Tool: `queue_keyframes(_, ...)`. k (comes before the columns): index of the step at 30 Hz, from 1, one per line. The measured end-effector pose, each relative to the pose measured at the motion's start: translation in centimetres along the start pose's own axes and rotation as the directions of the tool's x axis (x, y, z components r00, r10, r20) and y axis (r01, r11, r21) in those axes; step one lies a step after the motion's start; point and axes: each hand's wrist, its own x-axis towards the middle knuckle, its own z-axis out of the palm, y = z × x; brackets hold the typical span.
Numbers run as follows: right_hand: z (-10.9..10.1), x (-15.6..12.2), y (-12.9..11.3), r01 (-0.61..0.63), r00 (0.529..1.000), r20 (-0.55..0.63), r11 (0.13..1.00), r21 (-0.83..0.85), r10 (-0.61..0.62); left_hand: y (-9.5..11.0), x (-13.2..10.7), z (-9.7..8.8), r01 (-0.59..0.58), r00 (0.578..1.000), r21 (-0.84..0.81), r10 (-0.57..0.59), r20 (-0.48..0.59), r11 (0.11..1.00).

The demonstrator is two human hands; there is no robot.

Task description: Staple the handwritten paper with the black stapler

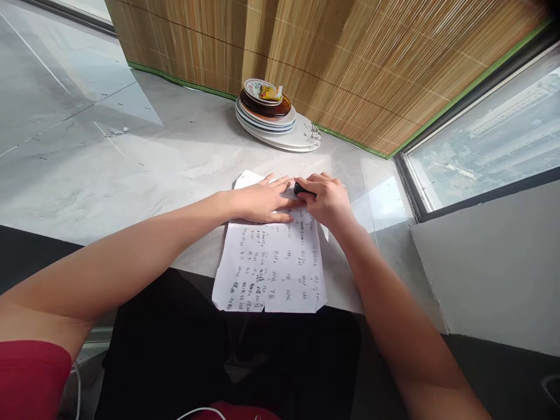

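A white sheet of paper [284,274] covered in handwriting lies on the grey marble-look surface in front of me. Its lower edge reaches the near edge of the surface and has a small tear. My left hand [262,200] rests flat on the upper part of the sheet, fingers spread. Right beside its fingertips, my right hand [328,197] is closed round a small black object [301,188] at the sheet's upper right. Only the rounded end of that object shows; the fingers cover the rest, and I cannot make out its kind.
Beyond the sheet stands a stack of plates [266,131] with a yellow wrapped packet [270,93] on top. A bamboo blind [306,52] hangs behind it. Small dark and white scraps [117,132] lie to the left. A window [490,134] is at right.
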Motion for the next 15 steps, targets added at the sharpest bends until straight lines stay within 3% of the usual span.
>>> queue_keyframes(7, 0.2, -0.2, -0.7, 0.041, 0.999, 0.020, 0.995, -0.086, -0.040, -0.1, -0.2, 0.0, 0.012, 1.000, 0.033, -0.012, 0.011, 0.999)
queue_keyframes(12, -1.0, -0.5, 1.7, 0.000, 0.998, -0.066, 0.999, 0.039, 0.003, 0.2, -0.4, -0.4, 0.029, 0.997, 0.043, -0.032, 0.063, 0.999)
queue_keyframes(15, -1.7, -0.6, 3.5, -0.014, 0.994, -0.102, 0.994, 0.106, 0.025, -0.1, -0.3, -0.6, 0.045, 0.998, 0.041, -0.047, 0.043, 0.998)
